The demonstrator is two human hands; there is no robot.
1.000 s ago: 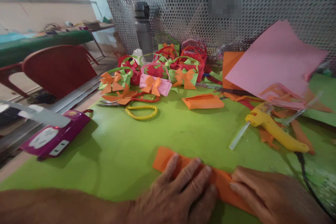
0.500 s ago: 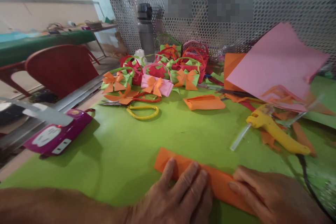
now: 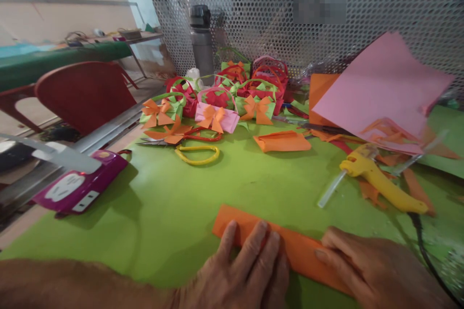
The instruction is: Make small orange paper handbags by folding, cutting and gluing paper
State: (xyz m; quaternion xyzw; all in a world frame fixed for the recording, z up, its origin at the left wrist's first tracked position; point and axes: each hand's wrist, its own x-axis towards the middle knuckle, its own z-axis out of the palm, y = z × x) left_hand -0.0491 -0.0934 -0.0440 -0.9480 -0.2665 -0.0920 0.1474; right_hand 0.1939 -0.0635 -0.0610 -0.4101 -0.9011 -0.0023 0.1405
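Observation:
A folded strip of orange paper lies slantwise on the green tabletop in front of me. My left hand presses on its left half, fingers spread and laid flat. At the strip's right end, my right hand is closed around it, thumb on top; the end itself is hidden under the hand. Further back is a smaller folded orange paper piece. To the right rests a yellow glue gun with a clear glue stick. Scissors with red and yellow handles lie behind, left of centre.
Several small paper bags with bows stand at the back, near a grey bottle. Pink paper sheets lean at the back right. A purple power socket is at the left edge. Behind everything rises a perforated metal panel.
My left hand has slid slightly left along the orange paper strip. My right hand and the strip stay in place.

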